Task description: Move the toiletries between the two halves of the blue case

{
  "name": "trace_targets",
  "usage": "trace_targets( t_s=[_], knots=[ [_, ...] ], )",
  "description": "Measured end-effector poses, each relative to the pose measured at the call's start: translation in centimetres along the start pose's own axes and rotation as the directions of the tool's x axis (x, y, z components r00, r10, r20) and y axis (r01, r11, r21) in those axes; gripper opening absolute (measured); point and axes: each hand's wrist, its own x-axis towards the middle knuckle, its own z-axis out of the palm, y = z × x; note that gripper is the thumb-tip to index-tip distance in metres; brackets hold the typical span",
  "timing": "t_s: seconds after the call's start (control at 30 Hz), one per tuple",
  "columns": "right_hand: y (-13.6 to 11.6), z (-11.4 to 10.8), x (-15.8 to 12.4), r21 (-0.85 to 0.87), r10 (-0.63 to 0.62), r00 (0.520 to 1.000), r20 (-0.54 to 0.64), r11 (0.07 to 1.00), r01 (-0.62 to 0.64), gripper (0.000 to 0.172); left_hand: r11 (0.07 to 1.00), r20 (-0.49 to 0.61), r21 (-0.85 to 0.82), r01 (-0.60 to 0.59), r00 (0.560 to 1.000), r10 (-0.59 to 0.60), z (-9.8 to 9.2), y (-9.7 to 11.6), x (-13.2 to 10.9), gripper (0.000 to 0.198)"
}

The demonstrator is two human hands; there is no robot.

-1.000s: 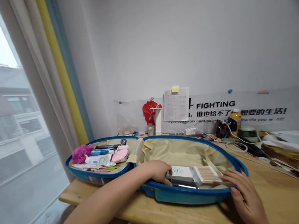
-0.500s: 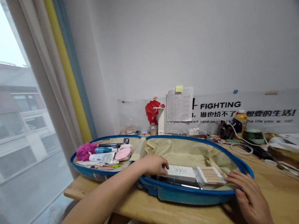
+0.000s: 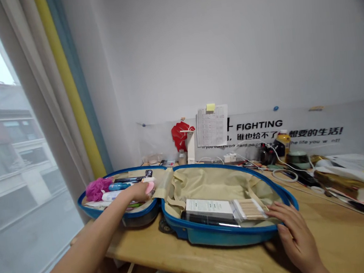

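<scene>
An open blue suitcase (image 3: pixel 229 237) with a beige lining lies across the table. My left hand (image 3: pixel 138 192) reaches into its left half, its fingers closed around a pink oval item (image 3: pixel 150 187) and partly hidden. Beside it are a magenta bath puff (image 3: pixel 98 189), a blue bottle (image 3: pixel 119 186) and a white tube (image 3: pixel 110 196). My right hand (image 3: pixel 293 228) rests on the right half's rim, fingers stretched over the edge and thumb outside. Near those fingers are a clear pack of thin wooden sticks (image 3: pixel 249 209), a white box (image 3: pixel 209 208) and a dark flat item (image 3: pixel 205 219).
Behind the suitcase stand a white lamp (image 3: pixel 191 147) and a small glass jar (image 3: pixel 182 157). A yellow bottle (image 3: pixel 283 144), a green-lidded container (image 3: pixel 298 160), white cables (image 3: pixel 284 175) and papers crowd the right side. A curtained window is at the left.
My left hand has moved left from the white box to the pink oval item in the other half. My right hand stays on the rim. The view has shifted slightly.
</scene>
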Motion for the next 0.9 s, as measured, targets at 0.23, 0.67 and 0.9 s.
trace_targets(
  t_s=[0.23,0.67,0.9],
  knots=[
    [0.0,0.1,-0.1,0.026,0.006,1.000,0.000,1.000,-0.006,0.027,0.986,-0.127,0.074,0.150,0.982,-0.140,-1.9,1.4,-1.0,0.029],
    [0.2,0.1,0.0,-0.018,-0.050,0.999,0.014,0.999,0.050,0.026,0.946,-0.098,0.060,-0.317,0.942,0.322,-4.8,17.0,-5.2,0.028],
    [0.2,0.0,-0.2,0.001,-0.015,1.000,0.020,1.000,0.015,0.027,0.822,0.082,-0.169,-0.544,0.823,0.562,-2.6,18.7,-3.5,0.033]
  ],
)
